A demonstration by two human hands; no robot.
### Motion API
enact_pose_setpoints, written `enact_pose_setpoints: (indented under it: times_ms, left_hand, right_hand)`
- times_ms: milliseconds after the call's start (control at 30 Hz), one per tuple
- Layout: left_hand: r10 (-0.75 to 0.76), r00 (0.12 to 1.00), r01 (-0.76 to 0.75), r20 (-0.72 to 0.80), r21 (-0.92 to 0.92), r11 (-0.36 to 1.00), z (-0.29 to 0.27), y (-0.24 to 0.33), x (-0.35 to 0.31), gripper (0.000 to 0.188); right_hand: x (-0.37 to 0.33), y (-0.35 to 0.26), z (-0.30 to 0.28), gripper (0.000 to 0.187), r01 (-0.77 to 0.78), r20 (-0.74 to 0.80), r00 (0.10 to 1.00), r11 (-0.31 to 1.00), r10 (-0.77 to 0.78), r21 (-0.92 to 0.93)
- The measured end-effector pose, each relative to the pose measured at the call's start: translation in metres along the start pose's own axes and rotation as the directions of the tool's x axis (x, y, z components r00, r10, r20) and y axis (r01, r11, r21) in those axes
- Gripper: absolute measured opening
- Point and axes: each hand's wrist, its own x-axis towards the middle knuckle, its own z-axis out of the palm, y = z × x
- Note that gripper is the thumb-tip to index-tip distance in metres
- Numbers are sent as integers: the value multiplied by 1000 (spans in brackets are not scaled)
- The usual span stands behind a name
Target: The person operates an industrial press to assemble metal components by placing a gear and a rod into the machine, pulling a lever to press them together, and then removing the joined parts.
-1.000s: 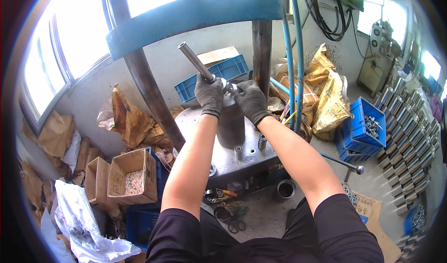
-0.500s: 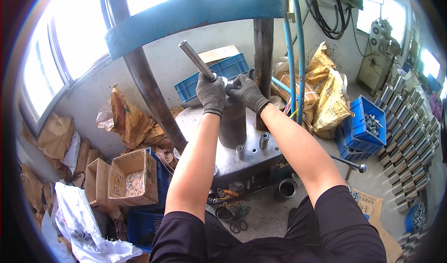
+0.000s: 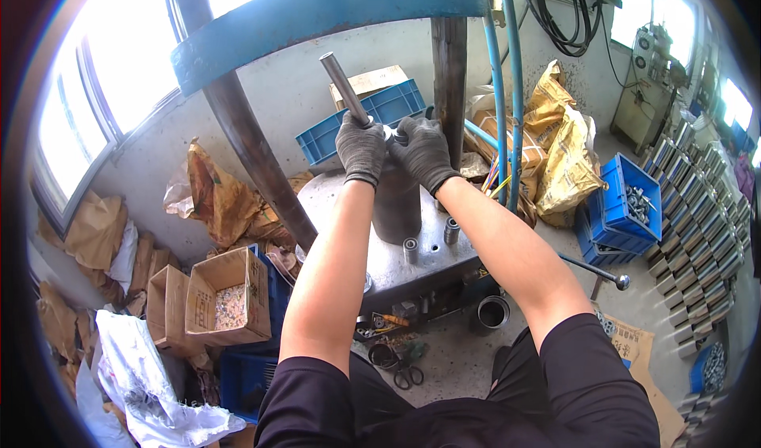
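Cluttered workshop floor surrounds a steel press counter (image 3: 349, 202). On it stands a dark cylinder (image 3: 396, 202); both gloved hands sit at its top. Left hand (image 3: 361, 148) grips a steel rod (image 3: 342, 85) slanting up-left; right hand (image 3: 424, 153) closes beside it.

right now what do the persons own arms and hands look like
Both hands wear dark grey knit work gloves, the left hand and the right hand, each ending in a snug cuff at the wrist. The forearms are bare below black short sleeves. No markings show on the gloves.
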Motion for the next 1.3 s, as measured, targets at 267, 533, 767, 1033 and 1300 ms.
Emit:
enact_pose_setpoints:
  times_ms: [267, 533, 767, 1033, 1300]
  left_hand:
    - [88, 992, -100, 92, 134, 986, -2, 1, -3, 29]
    - [62, 991, -102, -122, -364, 926, -5, -2, -10, 32]
    - [0, 999, -14, -41, -348, 938, 12, -10, -4, 31]
    - [41, 999, -38, 7, -230, 972, 3, -15, 1, 30]
    - [-5, 983, 10, 186, -27, 1000, -2, -15, 13, 29]
  right_hand:
    - [-5, 13, -15, 29, -52, 169, 985, 987, 26, 153]
    - [-10, -12, -16, 22, -30, 111, 993, 998, 36, -56]
    - [-14, 8, -1, 22, -28, 62, 998, 999, 27, 21]
    - [-14, -17, -14, 27, 44, -42, 998, 998, -46, -36]
    - [-11, 1, -33, 27, -88, 8, 996, 938, 91, 334]
